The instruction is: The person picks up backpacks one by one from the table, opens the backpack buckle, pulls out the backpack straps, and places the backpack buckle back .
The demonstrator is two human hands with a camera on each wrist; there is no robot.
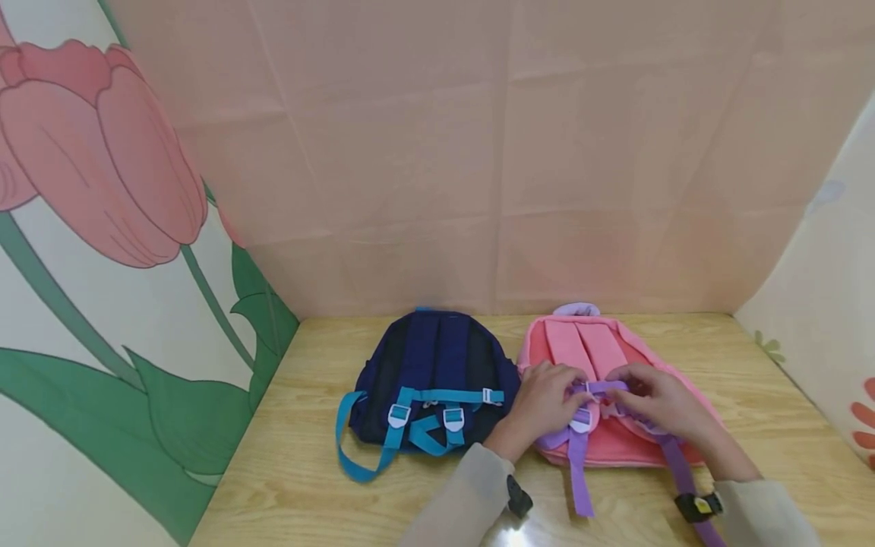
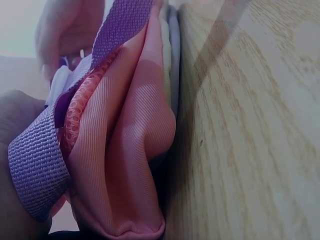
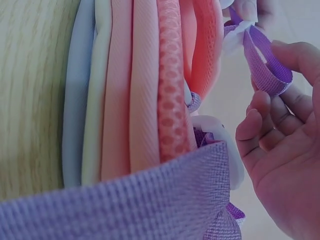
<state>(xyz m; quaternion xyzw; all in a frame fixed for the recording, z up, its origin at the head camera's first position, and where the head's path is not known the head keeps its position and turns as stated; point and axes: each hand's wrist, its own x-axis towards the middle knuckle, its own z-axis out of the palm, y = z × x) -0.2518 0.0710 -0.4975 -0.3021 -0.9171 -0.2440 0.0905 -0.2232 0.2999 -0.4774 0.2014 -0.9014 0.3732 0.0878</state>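
A pink backpack (image 1: 632, 450) lies with its shoulder-strap side up on the wooden table, on the right in the head view. Across its shoulder straps runs a thin purple chest strap (image 1: 605, 387) with a white buckle (image 3: 241, 37). My left hand (image 1: 548, 396) pinches the buckle end of that strap; its fingertips are partly hidden. On the other side, my right hand (image 1: 661, 403) holds the looped purple webbing (image 3: 265, 75) between thumb and fingers. Purple adjusting webbing (image 1: 579, 475) hangs from a white slider onto the table, below my left hand.
Left of the pink one lies a navy backpack (image 1: 437, 342) with teal straps (image 1: 362, 471), close to my left forearm. A pinkish cloth backdrop (image 1: 478, 167) rises behind the wooden table (image 1: 287, 471). Wall panels with painted flowers (image 1: 102, 152) stand at both sides.
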